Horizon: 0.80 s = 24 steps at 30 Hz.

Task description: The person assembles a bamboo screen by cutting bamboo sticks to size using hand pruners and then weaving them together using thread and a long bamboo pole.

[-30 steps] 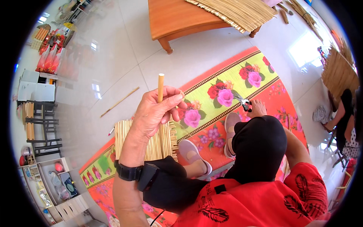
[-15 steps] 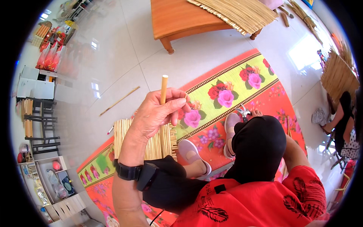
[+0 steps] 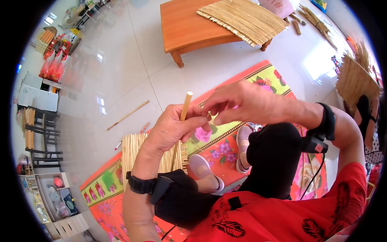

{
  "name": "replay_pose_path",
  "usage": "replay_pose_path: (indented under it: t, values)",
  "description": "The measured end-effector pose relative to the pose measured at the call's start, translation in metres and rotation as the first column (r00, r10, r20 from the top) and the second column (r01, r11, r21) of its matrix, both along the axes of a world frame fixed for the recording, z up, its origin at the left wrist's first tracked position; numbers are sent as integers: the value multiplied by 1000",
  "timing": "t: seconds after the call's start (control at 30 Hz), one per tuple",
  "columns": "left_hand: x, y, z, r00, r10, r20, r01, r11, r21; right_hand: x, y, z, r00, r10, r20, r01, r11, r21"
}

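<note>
My left hand (image 3: 174, 124) is closed round a straight tan reed stalk (image 3: 186, 105), which stands up past the thumb with its pale cut end on top and runs down below the palm. My right hand (image 3: 236, 104) reaches across from the right, its fingertips bent together against the left thumb and forefinger. Something thin and small seems to be between the two sets of fingertips, too small to make out. Under my left wrist lies a mat of tan stalks (image 3: 133, 151) set side by side. Beside my shoe rest hand pruners (image 3: 255, 127), partly hidden by my knee.
A flowered red and green cloth (image 3: 229, 151) covers the floor under my feet. Ahead stands a low orange wooden table (image 3: 193, 30) bearing another stalk mat (image 3: 244, 20). A loose stalk (image 3: 128, 115) lies on the tiles. A person's legs (image 3: 365, 125) show at right.
My right hand has come up from the right, beyond my knee, to meet the left fingertips. The left hand has shifted slightly right and down, still holding the reed stalk, now tilted more.
</note>
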State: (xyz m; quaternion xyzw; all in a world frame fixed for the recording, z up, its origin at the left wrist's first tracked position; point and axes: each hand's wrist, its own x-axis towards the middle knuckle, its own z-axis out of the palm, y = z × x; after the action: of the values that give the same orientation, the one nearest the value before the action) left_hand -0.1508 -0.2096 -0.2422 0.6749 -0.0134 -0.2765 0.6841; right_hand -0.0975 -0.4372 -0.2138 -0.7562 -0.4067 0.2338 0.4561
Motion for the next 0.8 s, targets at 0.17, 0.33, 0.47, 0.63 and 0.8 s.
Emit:
replay_pose_path:
  t: [0.17, 0.33, 0.47, 0.63, 0.8]
  values:
    - [-9, 12, 0, 1000, 23, 0, -23, 998, -63, -14, 23, -11, 970, -113, 217, 79, 984, 157]
    - [-15, 21, 1, 999, -43, -34, 40, 996, -84, -28, 28, -21, 952, -139, 271, 106, 985, 134]
    - [-19, 26, -10, 977, -34, 211, 78, 975, -206, -26, 26, -14, 967, -251, 50, 237, 951, 197]
    - [-21, 25, -2, 926, -67, 370, 85, 996, -34, -25, 28, 2, 964, -266, 23, 249, 925, 287]
    - [-21, 21, 3, 912, -63, 406, 57, 998, 27, -28, 25, 13, 945, -309, 104, 269, 921, 283]
